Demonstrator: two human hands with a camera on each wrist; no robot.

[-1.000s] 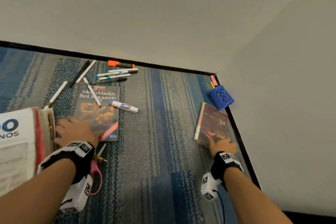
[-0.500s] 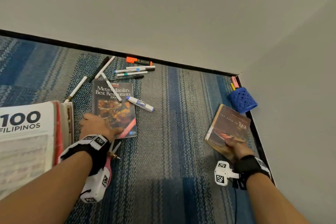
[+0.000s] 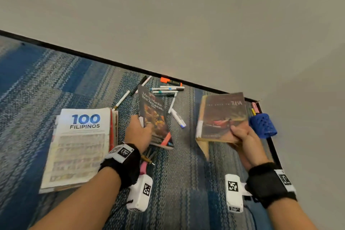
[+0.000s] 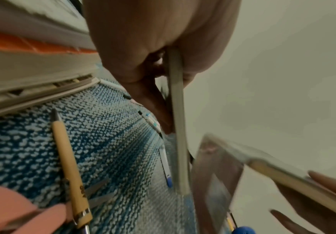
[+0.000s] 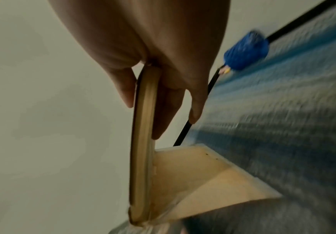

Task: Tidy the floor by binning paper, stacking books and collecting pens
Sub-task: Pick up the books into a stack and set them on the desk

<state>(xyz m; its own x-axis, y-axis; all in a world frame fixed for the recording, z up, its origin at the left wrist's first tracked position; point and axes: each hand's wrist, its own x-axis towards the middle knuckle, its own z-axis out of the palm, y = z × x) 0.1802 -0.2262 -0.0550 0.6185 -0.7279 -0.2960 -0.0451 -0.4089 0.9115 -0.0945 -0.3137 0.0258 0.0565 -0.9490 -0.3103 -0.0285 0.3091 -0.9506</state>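
My left hand (image 3: 139, 130) grips the dark restaurants book (image 3: 154, 115) by its lower left edge and holds it tilted above the carpet; its thin edge (image 4: 178, 126) shows between thumb and fingers. My right hand (image 3: 242, 134) pinches the brown Tulsa book (image 3: 223, 115) at its lower right corner, lifted off the floor, with its back cover (image 5: 203, 178) hanging open below. The big "100 Filipinos" book (image 3: 80, 144) lies flat at the left. Several pens (image 3: 168, 89) lie scattered near the wall, and a white marker (image 3: 178, 117) lies between the two lifted books.
A blue mesh pen holder (image 3: 263, 125) lies on its side in the room corner with pens poking out. A wooden pen (image 4: 69, 166) and pink-handled scissors (image 3: 144, 166) lie under my left wrist. The black skirting (image 3: 93, 58) and walls bound the carpet behind and to the right.
Both books have come up off the carpet: the left hand raised the restaurants book, which tipped the pens off it, and the right hand lifted the Tulsa book higher and leftward.
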